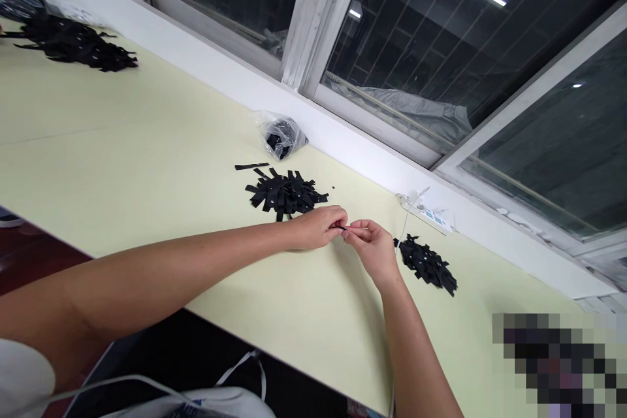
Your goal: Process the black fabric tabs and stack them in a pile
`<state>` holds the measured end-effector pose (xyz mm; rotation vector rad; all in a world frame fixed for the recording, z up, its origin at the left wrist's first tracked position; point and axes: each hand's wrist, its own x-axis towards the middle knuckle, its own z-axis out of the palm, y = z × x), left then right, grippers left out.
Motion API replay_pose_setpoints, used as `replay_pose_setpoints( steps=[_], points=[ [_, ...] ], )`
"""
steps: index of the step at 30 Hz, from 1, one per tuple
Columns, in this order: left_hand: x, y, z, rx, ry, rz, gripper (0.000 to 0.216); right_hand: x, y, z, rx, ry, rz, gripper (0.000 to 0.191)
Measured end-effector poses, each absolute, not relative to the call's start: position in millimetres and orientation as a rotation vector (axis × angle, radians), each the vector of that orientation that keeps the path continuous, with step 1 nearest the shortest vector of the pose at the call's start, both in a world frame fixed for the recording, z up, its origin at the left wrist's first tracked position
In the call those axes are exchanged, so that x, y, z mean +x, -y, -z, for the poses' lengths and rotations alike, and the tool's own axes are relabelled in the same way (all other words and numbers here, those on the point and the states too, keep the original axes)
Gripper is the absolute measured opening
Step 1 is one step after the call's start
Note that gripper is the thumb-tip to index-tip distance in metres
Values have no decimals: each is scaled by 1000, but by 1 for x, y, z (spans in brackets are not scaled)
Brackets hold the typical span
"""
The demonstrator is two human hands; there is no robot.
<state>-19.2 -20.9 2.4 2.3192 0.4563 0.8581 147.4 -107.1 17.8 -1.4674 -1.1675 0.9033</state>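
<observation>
Head view: my left hand (pixel 321 227) and right hand (pixel 375 248) are both pinched on a small black piece (pixel 339 228), over the table just beside the near pile of black strips (pixel 287 196). Fingers hide most of it, so alignment: can't tell. Risks: thin pinch, so an uneven pull could slip it; dropped on that pile, it'd blend in. White cable (pixel 404 225) by my right wrist could snag.

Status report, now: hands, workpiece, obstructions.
Left hand, right hand: together, pinching black piece. Piece mostly hidden. White cable close beside right hand.
</observation>
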Motion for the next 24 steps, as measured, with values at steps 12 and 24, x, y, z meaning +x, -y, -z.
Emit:
replay_pose_setpoints(
  steps=[12, 24],
  points=[
    [-21, 24, -7, 2326, -476, -835, 5, 146, 107, -20, -1457, 1084, -964, 53],
    [-15, 21, -4, 1992, -544, -889, 13, 162, 97, -14, -1430, 1096, -763, 46]
  ],
)
